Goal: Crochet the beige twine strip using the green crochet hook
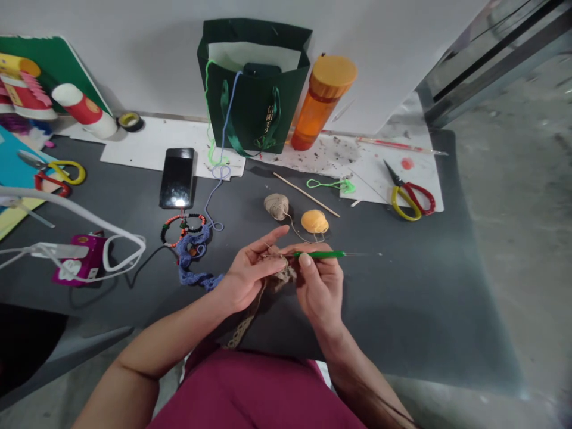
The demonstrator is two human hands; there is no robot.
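Observation:
In my right hand (319, 286) is a crochet hook with a green handle (324, 254), pinched between thumb and fingers, its thin metal end pointing right. My left hand (248, 271) grips a small piece of beige crochet work (282, 275), index finger stretched out. The other end of the hook meets this work; the exact stitch is hidden by my fingers. A beige crocheted strip (243, 328) hangs from it toward my lap. Beige yarn runs up to a beige yarn ball (276, 206), beside a yellow yarn ball (315, 221).
Blue crochet work (192, 277), a beaded bracelet (167, 229) and a phone (177, 179) lie left. Behind stand a green paper bag (254, 95) and an orange bottle (313, 122). Scissors (413, 199) lie right, a wooden stick (306, 194) ahead, a purple box with white cables (87, 256) far left.

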